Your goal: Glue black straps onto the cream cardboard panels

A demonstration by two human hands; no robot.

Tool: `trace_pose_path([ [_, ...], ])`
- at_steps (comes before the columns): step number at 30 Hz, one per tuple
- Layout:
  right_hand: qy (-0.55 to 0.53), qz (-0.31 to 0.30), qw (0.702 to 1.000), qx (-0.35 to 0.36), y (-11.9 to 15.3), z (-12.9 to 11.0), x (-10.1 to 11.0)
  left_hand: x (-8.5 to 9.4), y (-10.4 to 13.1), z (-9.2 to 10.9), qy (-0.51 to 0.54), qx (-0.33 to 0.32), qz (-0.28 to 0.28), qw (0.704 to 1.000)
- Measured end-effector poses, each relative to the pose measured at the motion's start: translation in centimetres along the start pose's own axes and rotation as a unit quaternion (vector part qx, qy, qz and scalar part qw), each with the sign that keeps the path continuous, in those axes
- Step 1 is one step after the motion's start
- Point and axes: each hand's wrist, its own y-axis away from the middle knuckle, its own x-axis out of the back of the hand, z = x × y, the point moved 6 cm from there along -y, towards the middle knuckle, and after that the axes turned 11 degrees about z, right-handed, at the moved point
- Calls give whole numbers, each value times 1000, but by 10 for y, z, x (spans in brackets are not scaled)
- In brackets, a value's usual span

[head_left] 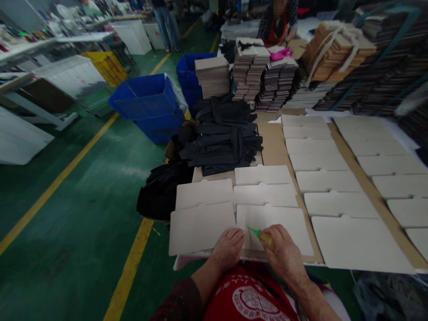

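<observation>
My right hand [282,252] is wrapped round a yellowish squeeze bottle [268,241] with a green nozzle [254,231], which looks like a glue bottle. Its tip points left, over the near pale cardboard panel [287,223]; whether it touches cannot be seen. Beside it, my left hand [230,247] rests at the meeting edges of that panel and the near left panel [200,227], fingers close together and lying on the card. Behind these, more panels [203,192] overlap in rows, each with a small tab on its far edge.
More overlapping panels [357,243] lie to the right. Black strips [227,145] are heaped at the table's far left, with black pieces [160,191] beside it. Beyond are blue bins [147,104], board stacks [212,76], a tied bundle [337,51] and another person [277,26].
</observation>
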Motion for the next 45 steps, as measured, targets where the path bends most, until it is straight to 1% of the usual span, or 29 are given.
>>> trace_pose_path([
  [4, 6, 20, 1000, -6, -1, -2, -1, -1, 0, 0, 0, 1, 2, 1000],
  [9, 7, 23, 1000, -20, 2, 4, -1, 0, 0, -1, 1, 1, -1, 1000],
  [15, -9, 19, 1000, -2, 3, 2, -3, 1, -1, -1, -1, 6, -5, 1000],
  [20, 2, 39, 999, -15, 0, 5, 3, 2, -1, 0, -2, 7, -5, 1000],
  [23, -2, 29, 999, -34, 2, 12, 6, 3, -1, 0, -2, 7, -5, 1000],
  [26, -36, 10, 997, -61, 5, 19, 3, 3, -1, 0, -3, 7, -6, 1000],
  [28, -76, 22, 993, -92, 3, 23, 2, 4, -1, 0, -5, 9, -6, 1000],
  [31, -127, 66, 976, -162, -3, 33, 4, 5, -1, 0, -7, 9, -7, 1000],
  [33, -145, 93, 962, -213, -6, 45, 10, 6, -2, 0, -6, 7, -6, 1000],
  [35, -153, 120, 946, -259, -4, 60, 21, 7, -3, 0, -3, 5, -3, 1000],
  [37, -148, 147, 931, -300, 5, 79, 37, 9, -4, 0, -1, 4, 2, 1000],
  [39, -132, 168, 918, -334, 19, 97, 52, 10, -5, 0, 0, 3, 7, 1000],
  [42, -89, 185, 909, -362, 43, 116, 70, 11, -7, 0, -3, 2, 11, 1000],
  [45, -58, 188, 911, -363, 61, 124, 76, 12, -7, 0, -8, 0, 11, 1000],
])
